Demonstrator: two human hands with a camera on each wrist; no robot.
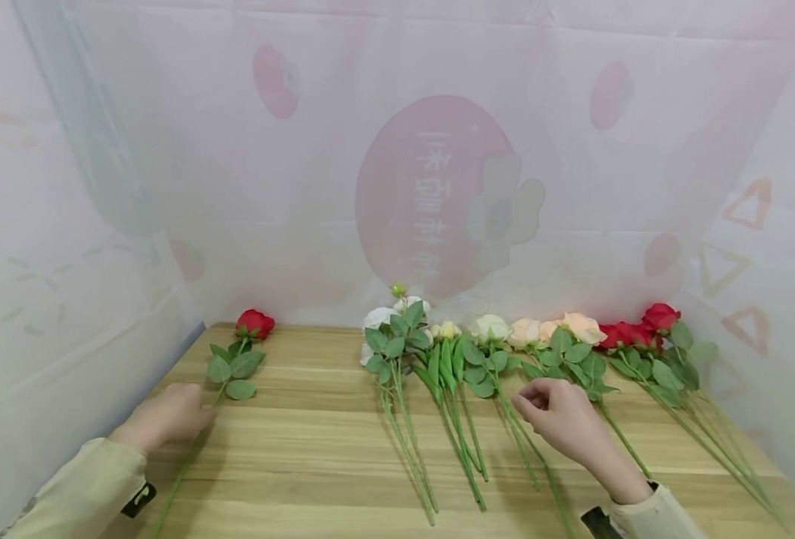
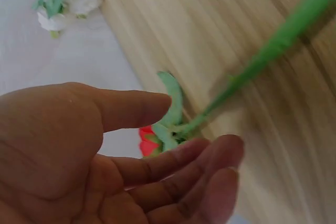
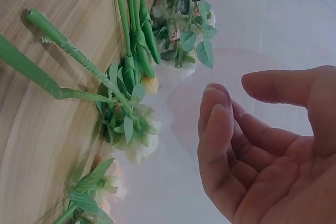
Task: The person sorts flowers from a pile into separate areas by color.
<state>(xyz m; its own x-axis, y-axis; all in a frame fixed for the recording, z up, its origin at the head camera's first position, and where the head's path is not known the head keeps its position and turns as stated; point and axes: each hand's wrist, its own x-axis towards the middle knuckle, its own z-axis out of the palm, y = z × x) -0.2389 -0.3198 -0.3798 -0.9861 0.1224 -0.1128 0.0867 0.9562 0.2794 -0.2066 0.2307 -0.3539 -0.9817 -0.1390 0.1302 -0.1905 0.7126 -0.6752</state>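
My left hand [image 1: 171,414] is over the stem of a single red rose [image 1: 256,324] at the table's left. In the left wrist view, its thumb and fingers [image 2: 220,156] stand apart with nothing between them, and the green stem [image 2: 262,56] runs past beyond the fingertips. On the other side, my right hand [image 1: 562,415] hovers above the stems of a cream rose [image 1: 490,328] and some peach roses [image 1: 582,328]. Its fingers [image 3: 215,129] are loosely bent and hold nothing, with a gap to the thumb in the right wrist view.
White roses [image 1: 379,318] and yellow tulips [image 1: 447,330] lie left of the cream rose. Several red roses [image 1: 629,335] lie at the far right. All rest on a wooden table [image 1: 303,449], blooms toward the printed backdrop [image 1: 303,187] at its back edge.
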